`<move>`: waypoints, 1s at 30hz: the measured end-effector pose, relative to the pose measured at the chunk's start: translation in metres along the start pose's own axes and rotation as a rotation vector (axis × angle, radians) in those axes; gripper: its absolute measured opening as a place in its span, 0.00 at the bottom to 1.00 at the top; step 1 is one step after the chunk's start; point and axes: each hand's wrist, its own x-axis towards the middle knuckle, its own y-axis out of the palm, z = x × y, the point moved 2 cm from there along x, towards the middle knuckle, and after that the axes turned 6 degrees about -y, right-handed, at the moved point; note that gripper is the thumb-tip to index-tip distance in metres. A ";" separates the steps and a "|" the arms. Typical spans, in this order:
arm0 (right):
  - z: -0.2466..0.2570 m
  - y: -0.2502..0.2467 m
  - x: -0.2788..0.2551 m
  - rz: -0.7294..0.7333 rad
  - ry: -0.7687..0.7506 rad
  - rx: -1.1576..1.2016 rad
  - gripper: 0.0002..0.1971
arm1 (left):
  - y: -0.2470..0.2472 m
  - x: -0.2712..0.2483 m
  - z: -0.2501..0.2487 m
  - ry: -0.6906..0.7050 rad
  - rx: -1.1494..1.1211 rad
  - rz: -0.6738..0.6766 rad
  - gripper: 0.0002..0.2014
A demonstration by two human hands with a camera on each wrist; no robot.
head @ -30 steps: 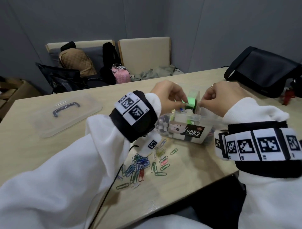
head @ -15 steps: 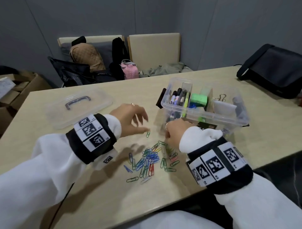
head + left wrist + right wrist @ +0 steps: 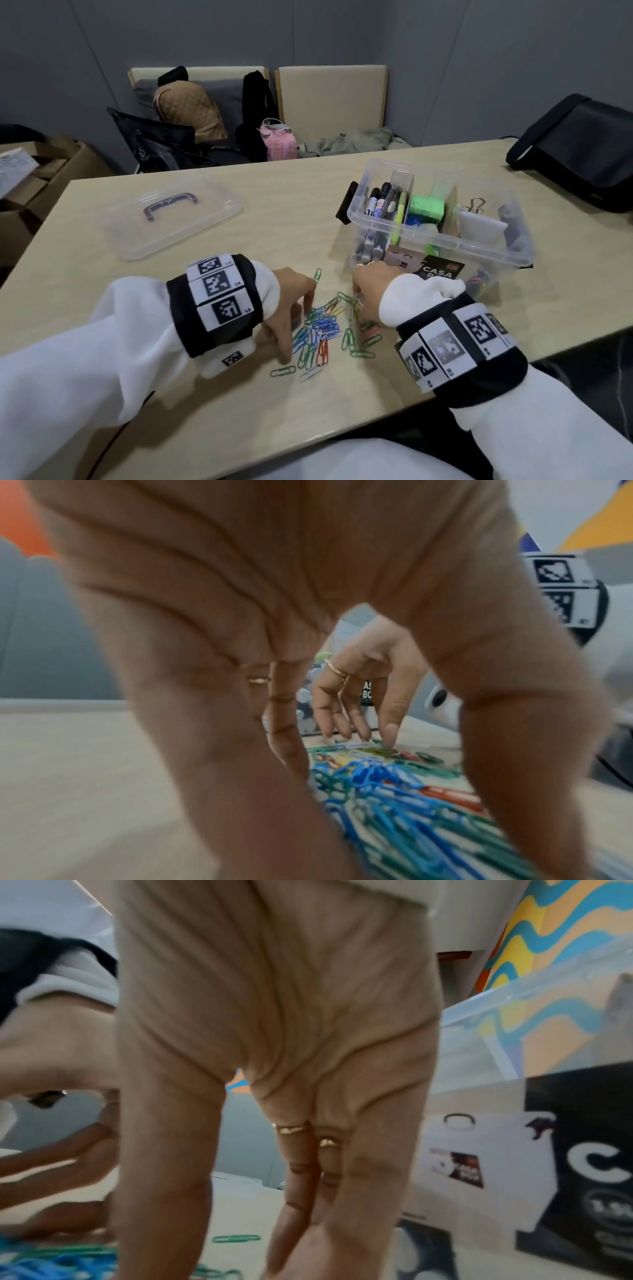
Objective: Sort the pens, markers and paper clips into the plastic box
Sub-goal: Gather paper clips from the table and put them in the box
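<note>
Clips [image 3: 320,334] are lying between your spread left hand [image 3: 291,308] and right hand [image 3: 371,291], its grip narrowing on the pile's far-right edge.

White sleeves [image 3: 85,342] cover both arms. Behind each grip, a black wrist band [image 3: 219,308] carries white blocks printed with black square codes [image 3: 445,349]. Thin gold rings [image 3: 293,1127] circle fingers of the right hand [image 3: 274,1042]; one ring [image 3: 259,680] shows on the left hand [image 3: 274,574].
</note>
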 end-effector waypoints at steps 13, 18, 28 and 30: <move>0.020 0.006 -0.002 0.068 -0.121 0.077 0.26 | 0.002 0.007 -0.015 0.034 -0.062 -0.134 0.30; 0.024 0.006 -0.001 0.069 -0.120 0.066 0.23 | 0.005 0.011 -0.014 0.043 -0.191 -0.140 0.22; 0.015 0.004 0.001 -0.006 -0.124 0.113 0.13 | 0.006 0.014 -0.009 0.086 -0.301 -0.171 0.12; 0.014 0.004 0.001 -0.009 -0.123 0.117 0.12 | 0.006 0.014 -0.007 0.089 -0.324 -0.187 0.11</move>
